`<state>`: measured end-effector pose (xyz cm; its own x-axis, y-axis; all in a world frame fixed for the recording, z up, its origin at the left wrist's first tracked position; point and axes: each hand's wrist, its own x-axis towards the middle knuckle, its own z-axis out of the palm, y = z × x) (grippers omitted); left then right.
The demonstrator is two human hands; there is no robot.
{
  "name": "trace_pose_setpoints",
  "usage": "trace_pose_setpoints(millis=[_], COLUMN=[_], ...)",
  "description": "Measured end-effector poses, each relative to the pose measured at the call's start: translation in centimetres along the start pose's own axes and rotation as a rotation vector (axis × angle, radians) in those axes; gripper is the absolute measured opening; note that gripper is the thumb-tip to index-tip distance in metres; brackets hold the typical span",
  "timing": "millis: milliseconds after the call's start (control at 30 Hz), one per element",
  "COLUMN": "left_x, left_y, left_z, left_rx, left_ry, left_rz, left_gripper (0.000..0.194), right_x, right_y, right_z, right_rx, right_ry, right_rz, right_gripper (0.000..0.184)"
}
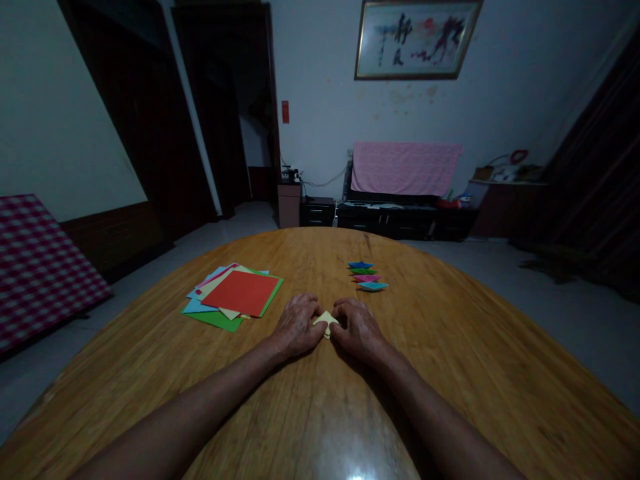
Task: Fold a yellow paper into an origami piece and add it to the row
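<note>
A small folded piece of pale yellow paper (pixel 327 321) lies on the table in front of me, its upper corner pointing away. My left hand (pixel 299 327) grips its left side, the thumb on top and the fingers curled at the edge. On the opposite side my right hand (pixel 357 328) holds it the same way, thumb pressed down near the middle. Both hands rest on the wood, and their fingers cover the paper's side corners. Beyond my right hand sit several folded paper boats in a row, the nearest a light blue boat (pixel 373 287).
The round wooden table (pixel 240 413) fills the foreground. Left of my hands is a loose stack of coloured square sheets, with a red sheet (pixel 243 292) on top. A checked cloth (pixel 43 267) hangs at far left. Against the back wall stands a low black cabinet (pixel 395 220).
</note>
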<state>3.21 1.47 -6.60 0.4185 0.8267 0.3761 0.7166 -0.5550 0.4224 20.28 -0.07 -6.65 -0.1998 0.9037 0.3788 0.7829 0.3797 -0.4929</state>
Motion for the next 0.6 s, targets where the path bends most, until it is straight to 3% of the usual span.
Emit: trace_pose_setpoints(millis=[200,400,600], left_x=[0.1,0.1,0.0], left_y=[0.3,0.9,1.4], left_z=[-0.1,-0.2,-0.1], left_rx=[-0.126,-0.301,-0.506], left_ry=[-0.052,0.051,0.112], left_rz=[-0.081,-0.105,-0.168], left_gripper=[0.013,0.008,0.021], right_x=[-0.1,0.2,0.4], right_y=[-0.2,-0.5,-0.7], right_z=[-0.1,-0.2,-1.0], right_rx=[-0.007,0.043,0.206], right_ry=[-0.03,0.008,0.064], right_rz=[-0.009,0.033,-0.009], right_gripper=[0.013,0.006,0.009])
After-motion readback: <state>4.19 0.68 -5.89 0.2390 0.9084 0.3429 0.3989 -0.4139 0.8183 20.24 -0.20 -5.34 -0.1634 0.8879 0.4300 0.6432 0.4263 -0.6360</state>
